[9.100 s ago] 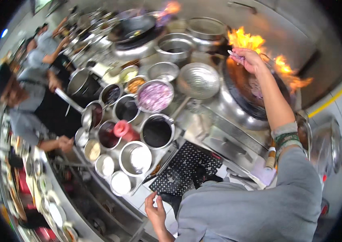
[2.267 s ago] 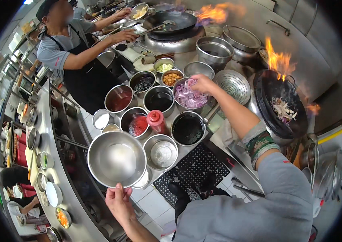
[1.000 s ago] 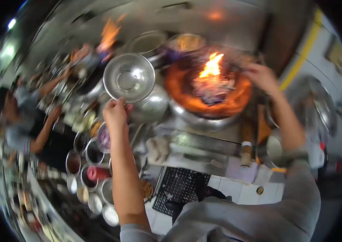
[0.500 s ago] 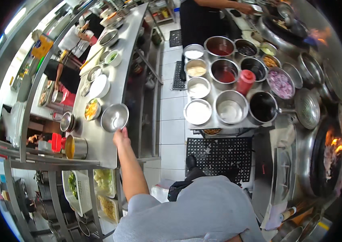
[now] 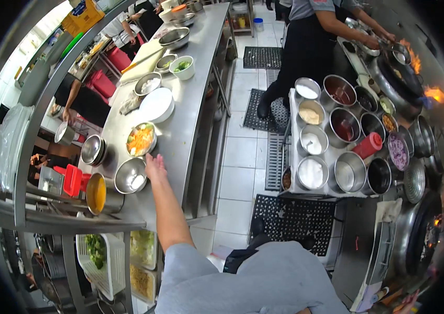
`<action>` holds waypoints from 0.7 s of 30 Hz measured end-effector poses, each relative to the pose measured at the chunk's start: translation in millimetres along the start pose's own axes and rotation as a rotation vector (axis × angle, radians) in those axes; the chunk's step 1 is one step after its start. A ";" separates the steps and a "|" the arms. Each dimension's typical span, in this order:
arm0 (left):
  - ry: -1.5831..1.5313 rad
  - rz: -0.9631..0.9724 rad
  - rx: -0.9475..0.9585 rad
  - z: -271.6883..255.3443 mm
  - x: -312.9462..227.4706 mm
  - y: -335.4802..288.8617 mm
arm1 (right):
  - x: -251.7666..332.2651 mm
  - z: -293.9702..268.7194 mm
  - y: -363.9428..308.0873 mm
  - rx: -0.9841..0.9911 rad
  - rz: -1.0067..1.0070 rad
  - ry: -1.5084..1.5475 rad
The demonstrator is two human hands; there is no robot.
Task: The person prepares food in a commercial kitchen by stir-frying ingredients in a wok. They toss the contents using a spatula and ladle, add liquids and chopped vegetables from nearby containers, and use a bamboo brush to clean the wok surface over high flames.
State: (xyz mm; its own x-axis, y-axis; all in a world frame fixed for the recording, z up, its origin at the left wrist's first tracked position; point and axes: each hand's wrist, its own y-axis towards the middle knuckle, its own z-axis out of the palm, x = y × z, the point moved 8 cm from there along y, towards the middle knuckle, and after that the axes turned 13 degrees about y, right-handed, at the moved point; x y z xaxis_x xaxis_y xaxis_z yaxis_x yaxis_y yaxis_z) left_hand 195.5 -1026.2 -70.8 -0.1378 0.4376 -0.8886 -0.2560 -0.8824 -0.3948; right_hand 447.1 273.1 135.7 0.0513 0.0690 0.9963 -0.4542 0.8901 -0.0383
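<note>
My left hand (image 5: pixel 155 167) reaches over the steel counter, fingers apart with nothing in them. It is beside the right rim of an empty steel bowl (image 5: pixel 128 177); whether it touches that rim I cannot tell. Just beyond, close to my fingertips, stands a bowl of sliced orange and pale vegetables (image 5: pixel 141 140). A white bowl (image 5: pixel 156 103) is farther along. Left of the empty bowl there is a steel pot of yellow-orange liquid (image 5: pixel 96 193), and a stack of steel bowls (image 5: pixel 93 149) sits behind the pot. My right hand is out of the picture.
Right of the aisle, a low table carries several pots, white powder (image 5: pixel 313 173) and a red squeeze bottle (image 5: pixel 368 146). Flames rise at the woks (image 5: pixel 400 235) along the right. A co-worker (image 5: pixel 313 47) stands ahead. A black rubber mat (image 5: pixel 290 222) covers part of the floor.
My left hand has let go of the steel bowl, which now stands farther left and nearer, below the vegetable bowl. The view has swung left. The co-worker ahead shows more fully.
</note>
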 end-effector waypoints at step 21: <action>0.481 0.242 0.442 98.8 -41.2 -195.5 | 67.1 250.5 -137.4 0.058 0.020 -0.179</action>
State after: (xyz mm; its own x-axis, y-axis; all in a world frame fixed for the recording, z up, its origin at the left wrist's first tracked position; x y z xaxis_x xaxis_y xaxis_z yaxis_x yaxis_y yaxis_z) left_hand 156.7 -854.6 66.1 0.1728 0.0222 -0.9847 -0.6514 -0.7473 -0.1312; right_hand 290.1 42.6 227.1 -0.1147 0.0003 0.9934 -0.5047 0.8613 -0.0585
